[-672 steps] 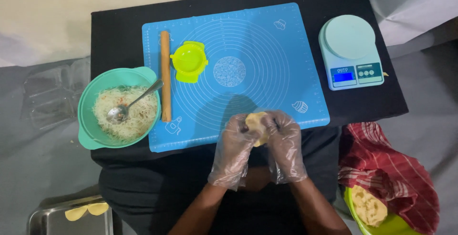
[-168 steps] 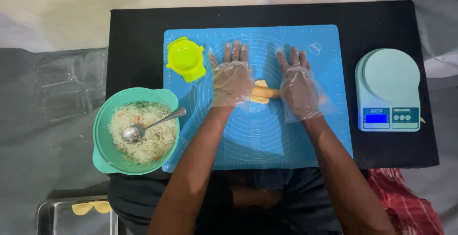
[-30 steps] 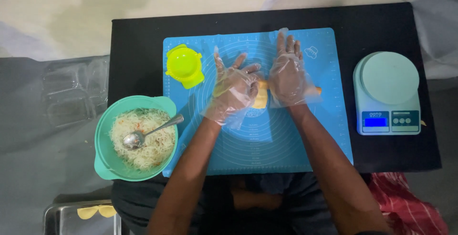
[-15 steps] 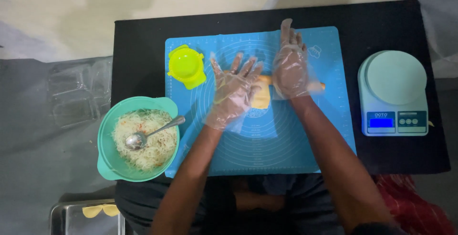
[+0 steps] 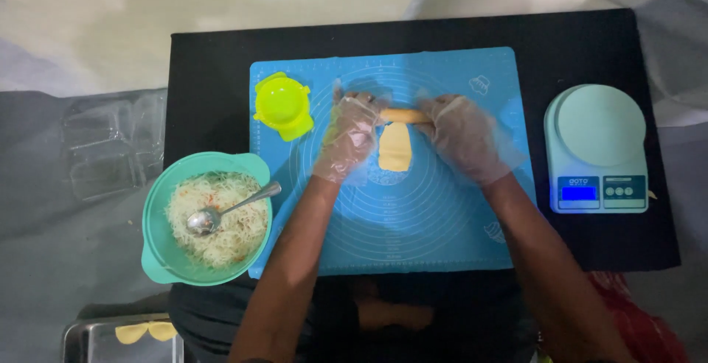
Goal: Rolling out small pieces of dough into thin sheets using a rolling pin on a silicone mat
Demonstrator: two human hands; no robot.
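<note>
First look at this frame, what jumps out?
The bright blue mat fills the middle of the black table; on it the gloved left hand and right hand press a rolling pin over pale dough. A green bowl of shredded filling with a spoon sits left.

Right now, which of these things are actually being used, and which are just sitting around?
In use: left hand, right hand, rolling pin, dough strip, blue mat.

Lying about: yellow-green press mould, bowl of filling with spoon, kitchen scale, metal tray.
</note>
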